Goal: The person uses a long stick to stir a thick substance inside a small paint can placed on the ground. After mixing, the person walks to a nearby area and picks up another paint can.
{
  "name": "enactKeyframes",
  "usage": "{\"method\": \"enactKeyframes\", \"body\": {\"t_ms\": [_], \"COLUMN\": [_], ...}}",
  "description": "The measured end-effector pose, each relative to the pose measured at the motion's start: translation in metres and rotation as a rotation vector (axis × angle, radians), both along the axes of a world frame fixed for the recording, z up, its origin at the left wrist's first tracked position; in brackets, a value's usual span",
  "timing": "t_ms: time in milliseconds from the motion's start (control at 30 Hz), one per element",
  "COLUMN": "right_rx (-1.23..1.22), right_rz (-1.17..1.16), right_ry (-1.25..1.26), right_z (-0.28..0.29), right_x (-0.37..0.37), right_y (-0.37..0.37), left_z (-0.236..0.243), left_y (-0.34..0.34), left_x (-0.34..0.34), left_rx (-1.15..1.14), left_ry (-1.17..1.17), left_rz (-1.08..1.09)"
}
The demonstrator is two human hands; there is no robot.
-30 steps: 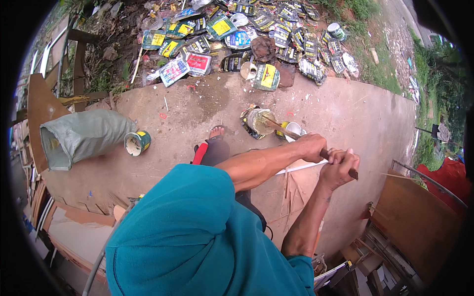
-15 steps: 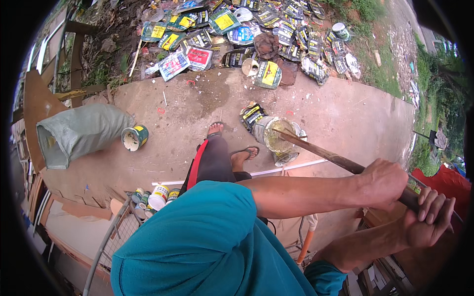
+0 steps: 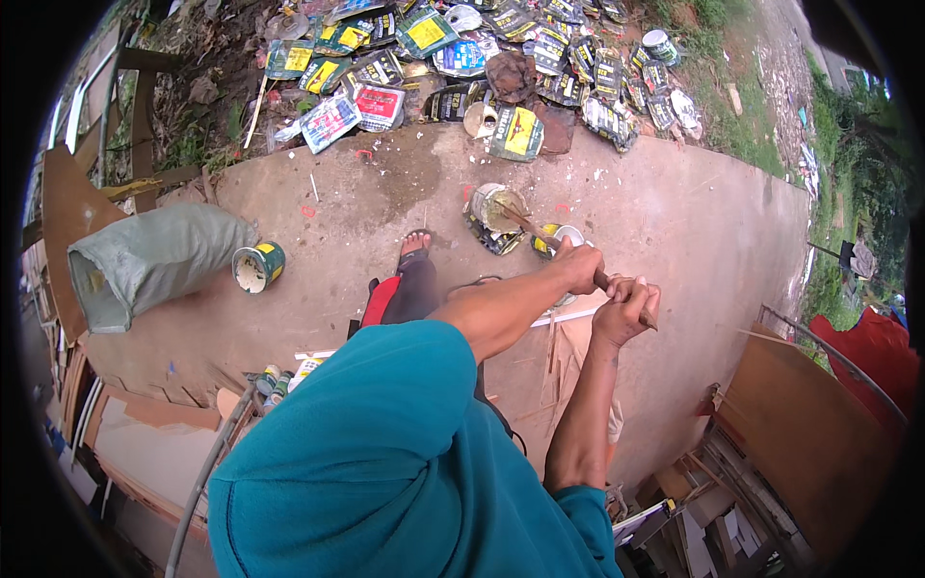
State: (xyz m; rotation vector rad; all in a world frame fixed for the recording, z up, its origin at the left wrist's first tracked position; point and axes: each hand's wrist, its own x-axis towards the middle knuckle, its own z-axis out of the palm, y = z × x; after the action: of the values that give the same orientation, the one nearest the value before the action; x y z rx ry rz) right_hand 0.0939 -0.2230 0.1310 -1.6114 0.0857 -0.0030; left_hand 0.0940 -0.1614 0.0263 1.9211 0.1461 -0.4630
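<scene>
2 hands, both on 1 wooden stick. L hand is closed round the shaft, fingers wrapped, nearer the pail. R hand is also clenched on it, just beyond L & close to the top; a short butt end pokes out past the fist. Small gap b/w the two fists.

1 pail on the concrete slab, ahead & slightly R of the person; stick slants down into it, lower end in/over the pale contents, exact contact can't tell. 1 crushed blk/yellow wrapper right at the pail's near side. 1 yellow-labelled tub just R of that, partly behind the stick & L hand.

Further L: 1 green tub w/ pale stuff inside, tipped twd the person, & 1 grey-green sack lying on its side, mouth open, just L of the tub. 1 foot clearly visible, b/w green tub & pail. Top: 1 big heap of flattened packs, dozens approx, too jumbled to count.
</scene>
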Motion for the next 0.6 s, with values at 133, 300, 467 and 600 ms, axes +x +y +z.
{"method": "enactKeyframes", "body": {"t_ms": [133, 300, 467, 600], "right_rx": [0.032, 0.131, 0.089, 0.119], "right_rz": [0.014, 0.1, 0.252, 0.155], "right_ry": [-0.151, -0.33, -0.365, -0.297], "right_z": [0.085, 0.206, 0.213, 0.095], "right_x": [0.0, 0.006, -0.004, -0.02], "right_y": [0.013, -0.006, 0.02, 0.065], "left_z": [0.084, 0.196, 0.196, 0.086], "left_y": [0.016, 0.014, 0.028, 0.048], "left_x": [-0.004, -0.01, -0.024, -0.044], "left_rx": [-0.043, -0.148, -0.24, -0.039], "left_ry": [-0.164, -0.353, -0.464, -0.348], "left_rz": [0.029, 0.018, 0.058, 0.23]}}
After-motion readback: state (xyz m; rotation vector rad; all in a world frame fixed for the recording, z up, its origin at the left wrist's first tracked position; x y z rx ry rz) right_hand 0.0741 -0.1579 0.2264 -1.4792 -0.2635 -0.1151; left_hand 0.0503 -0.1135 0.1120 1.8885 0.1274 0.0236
